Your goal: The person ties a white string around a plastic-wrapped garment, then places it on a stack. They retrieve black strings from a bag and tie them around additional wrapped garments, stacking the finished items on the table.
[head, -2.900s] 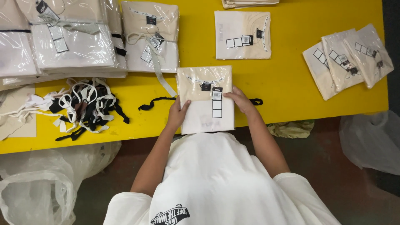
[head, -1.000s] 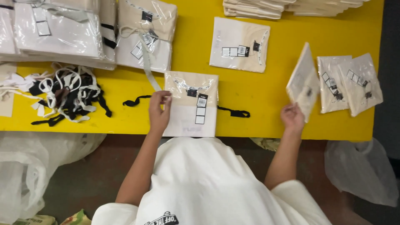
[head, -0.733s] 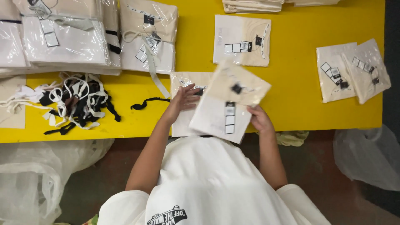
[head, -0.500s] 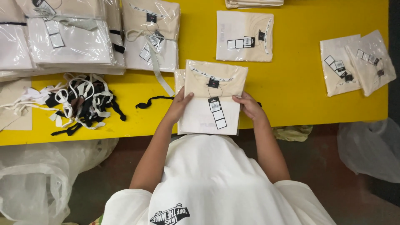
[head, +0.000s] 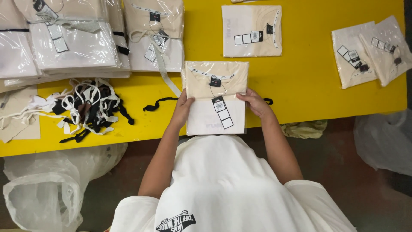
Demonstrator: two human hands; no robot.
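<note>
A small stack of folded cream shirts in clear bags [head: 216, 86] lies at the near edge of the yellow table [head: 296, 86]. The top packet carries a hang tag with black-outlined squares. My left hand [head: 183, 108] presses against the stack's left side. On its right side rests my right hand [head: 256, 103]. Under the stack runs a black ribbon [head: 156, 104], its ends sticking out left and right.
Tied bundles of bagged shirts [head: 73, 38] fill the far left. A pile of black and white ribbons [head: 86, 107] lies beside them. One bagged shirt [head: 251, 31] lies beyond the stack, two more [head: 369, 51] at the right. Plastic bags [head: 38, 189] sit on the floor.
My right hand fetched a bagged shirt from the right group and laid it on the packet in front of me. Both hands now square the stack's sides.
</note>
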